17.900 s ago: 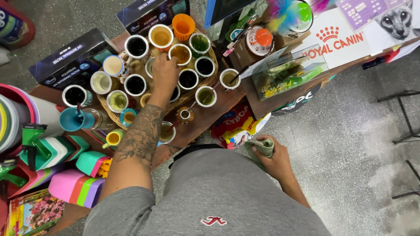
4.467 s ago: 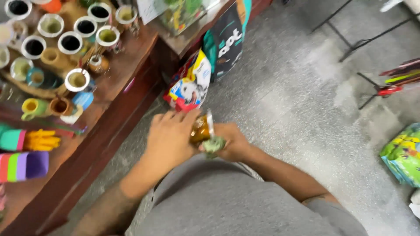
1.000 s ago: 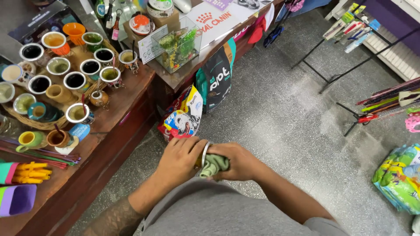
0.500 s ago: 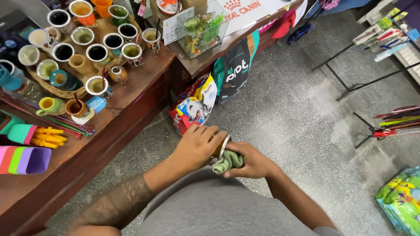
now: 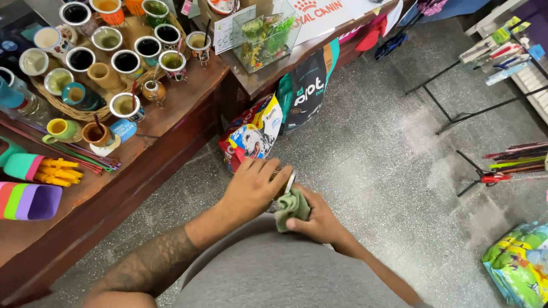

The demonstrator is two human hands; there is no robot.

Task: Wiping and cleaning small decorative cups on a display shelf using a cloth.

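Note:
My left hand is wrapped around a small cup with a metal rim, held in front of my belly. My right hand presses a green cloth against the cup from below. Most of the cup is hidden under my left fingers and the cloth. Both hands hang over the grey floor, to the right of a wooden table.
The wooden table carries a wicker tray with several cups, loose cups, coloured straws and a clear box. Pet food bags lean against it. Metal stands are at the right, a colourful bag at lower right.
The view has shifted slightly, so the table sits further left. My hands stay together on the cup and cloth, with the cloth still against the cup.

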